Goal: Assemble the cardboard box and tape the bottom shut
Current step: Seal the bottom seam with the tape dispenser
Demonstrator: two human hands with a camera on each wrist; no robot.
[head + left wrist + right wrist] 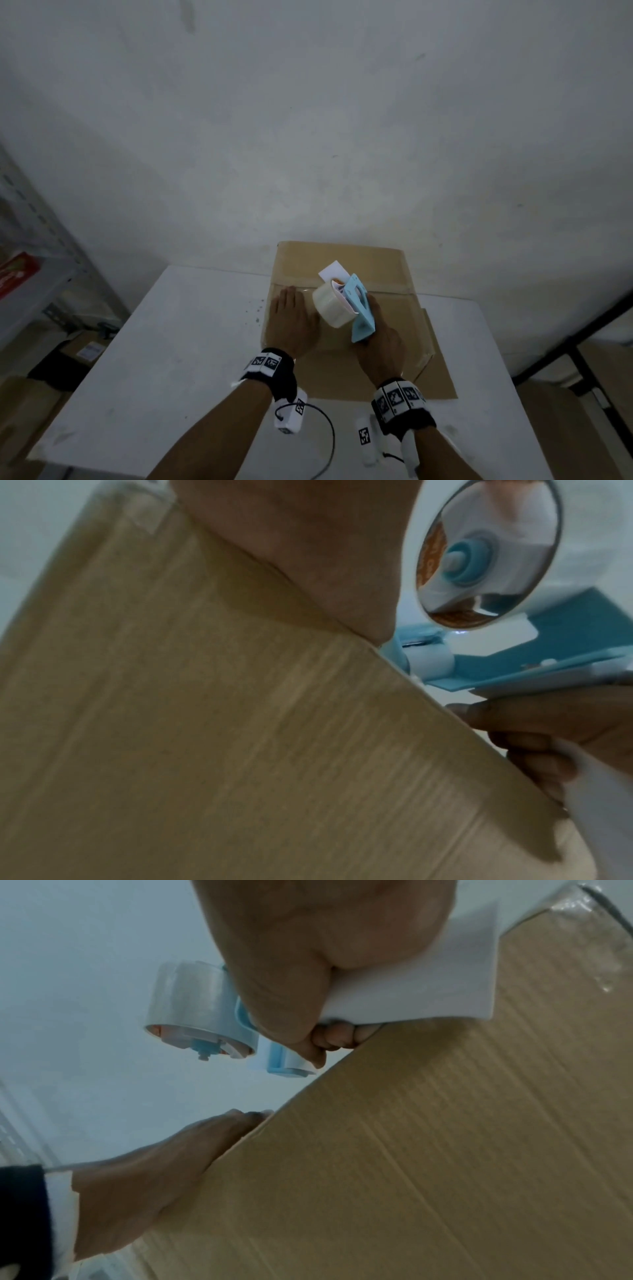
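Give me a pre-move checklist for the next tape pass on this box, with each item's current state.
1. Left hand flat on the cardboard box, steadying it: ok.
2. Right hand grips the tape dispenser by its handle: ok.
3. Tape roll loaded on the dispenser: ok.
4. Flaps closed, seam already under tape: ok.
5. Dispenser's mouth touching the cardboard: cannot tell.
6. Box sits fully on the white table: not ok, its far part overhangs.
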